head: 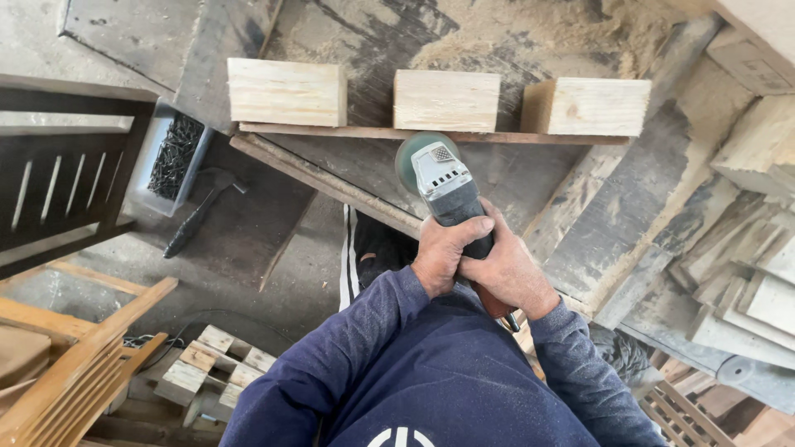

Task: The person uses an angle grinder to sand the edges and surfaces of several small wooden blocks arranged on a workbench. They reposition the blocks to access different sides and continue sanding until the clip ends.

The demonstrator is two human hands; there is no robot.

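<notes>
Over the worn table [580,215] | both hands grip an angle grinder [443,178]: left hand [443,252] wrapped round its body, right hand [509,273] closed on the rear handle | disc sits just below a thin strip [414,133] carrying three pale wood blocks [447,99] | hammer [199,211] and box of nails [175,156] lie well apart, left.

- We see one package only: an open, pale rectangular box [170,157] at the left, beside the dark wooden frame, filled with dark nails or screws
- We see a small light label patch [443,153] on top of the grey grinder head, its marks too small to tell
- We see no signs or screens
</notes>
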